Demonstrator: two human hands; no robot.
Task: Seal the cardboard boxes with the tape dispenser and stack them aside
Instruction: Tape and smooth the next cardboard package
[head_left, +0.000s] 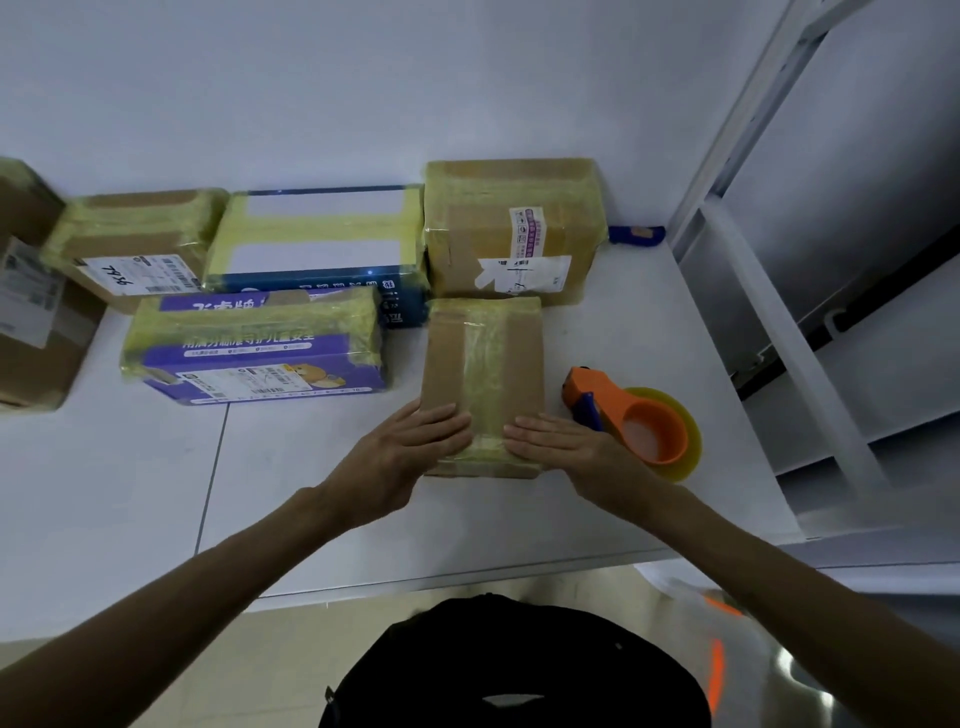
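Note:
A small brown cardboard box (483, 364) lies on the white table (311, 493), with a strip of yellowish tape running down its middle. My left hand (410, 452) rests flat on the box's near left corner with straight fingers. My right hand (566, 441) lies flat on the near right corner, fingers straight, pressing the tape end. The orange tape dispenser (634, 421) with its yellow roll sits on the table just right of the box, close to my right hand and held by neither hand.
Several taped boxes stand along the back: a tall brown box (514, 228), a blue-and-white box (317, 244), a purple box (254, 353), a labelled brown box (130, 249) and a brown box at the far left (31, 312). White shelving (779, 260) rises at right.

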